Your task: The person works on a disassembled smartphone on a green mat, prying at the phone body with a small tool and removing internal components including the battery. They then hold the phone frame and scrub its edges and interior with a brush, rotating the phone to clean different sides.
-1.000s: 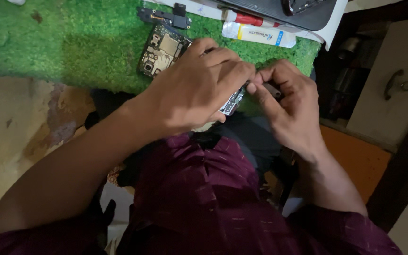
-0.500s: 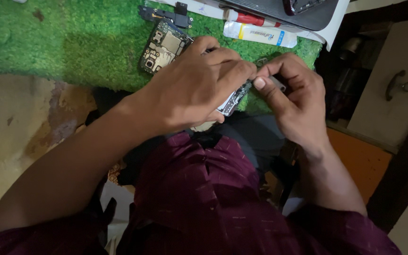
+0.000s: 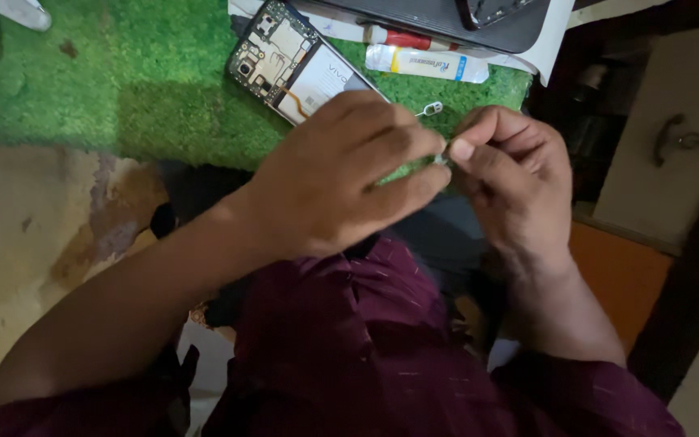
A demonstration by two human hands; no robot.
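Note:
My left hand [image 3: 341, 174] and my right hand [image 3: 511, 174] meet fingertip to fingertip over the near edge of a green mat [image 3: 123, 73]. Between the fingertips both pinch a tiny metallic part [image 3: 441, 159], mostly hidden by the fingers. Just behind my left hand, an opened phone [image 3: 293, 61] lies on the mat with its back cover off, circuit board and battery showing. A small metal ejector pin [image 3: 430, 108] rests on the mat beyond the fingertips.
A white tube with a blue end [image 3: 426, 63] and a red-and-white tube [image 3: 398, 38] lie at the mat's far edge, beside a black tray [image 3: 446, 24]. A pale cabinet door with a metal handle [image 3: 681, 142] is at the right. Worn beige surface [image 3: 34, 235] at left.
The dark grey piece seen between my hands earlier no longer shows. My hands now sit nearer than the opened phone, which lies uncovered on the mat. The fingertips have closed together.

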